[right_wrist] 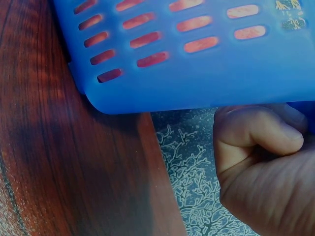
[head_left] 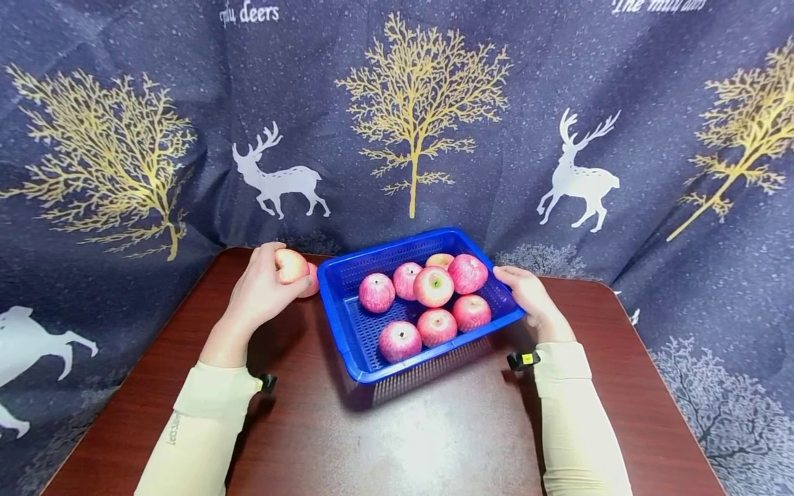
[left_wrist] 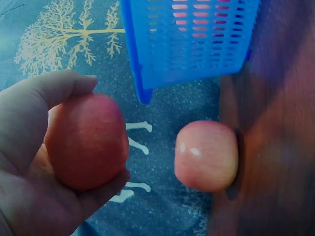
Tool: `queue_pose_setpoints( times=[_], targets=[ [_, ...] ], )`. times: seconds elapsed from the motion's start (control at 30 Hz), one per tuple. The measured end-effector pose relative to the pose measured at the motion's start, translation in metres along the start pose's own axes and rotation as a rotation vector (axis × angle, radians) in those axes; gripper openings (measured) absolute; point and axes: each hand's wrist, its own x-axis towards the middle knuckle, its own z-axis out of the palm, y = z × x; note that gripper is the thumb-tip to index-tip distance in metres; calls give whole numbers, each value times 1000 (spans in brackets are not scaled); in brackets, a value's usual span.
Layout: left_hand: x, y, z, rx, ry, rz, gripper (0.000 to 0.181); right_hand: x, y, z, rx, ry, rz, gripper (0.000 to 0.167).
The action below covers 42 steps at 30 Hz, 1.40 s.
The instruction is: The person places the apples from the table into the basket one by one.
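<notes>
My left hand (head_left: 260, 284) holds a red and yellow apple (left_wrist: 87, 141) above the table, left of the basket, with thumb and fingers round it. A second apple (left_wrist: 206, 156) rests on the table just beyond; in the head view the held apple partly covers it. Several red apples (head_left: 400, 341) lie in the blue plastic basket (head_left: 349, 358), one of them (head_left: 433, 286) on top of others. At the basket's right end, my right hand (head_left: 527, 293) grips the rim; some of its fingers are hidden in the head view. Slots in the basket wall (right_wrist: 162, 93) show red fruit inside.
The basket stands on a dark reddish-brown wooden table (head_left: 434, 441), near its back edge. Behind hangs a navy cloth (head_left: 471, 179) printed with deer and golden trees. A black strap piece (head_left: 523, 360) sits at each wrist.
</notes>
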Motion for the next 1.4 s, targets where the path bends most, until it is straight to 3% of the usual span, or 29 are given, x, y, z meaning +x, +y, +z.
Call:
queue_pose_setpoints(
  times=[0.4, 0.63, 0.93, 1.4],
  targets=[
    [4, 19, 1, -63, 66, 46, 88, -1, -1, 2, 14, 10, -18, 49],
    [6, 32, 0, -86, 77, 76, 86, -1, -2, 4, 23, 13, -21, 42],
    [8, 46, 7, -101, 36, 121, 88, -2, -2, 4, 10, 14, -23, 45],
    [11, 56, 28, -62, -74, 177, 91, -1, -1, 2, 7, 17, -20, 44]
  ],
)
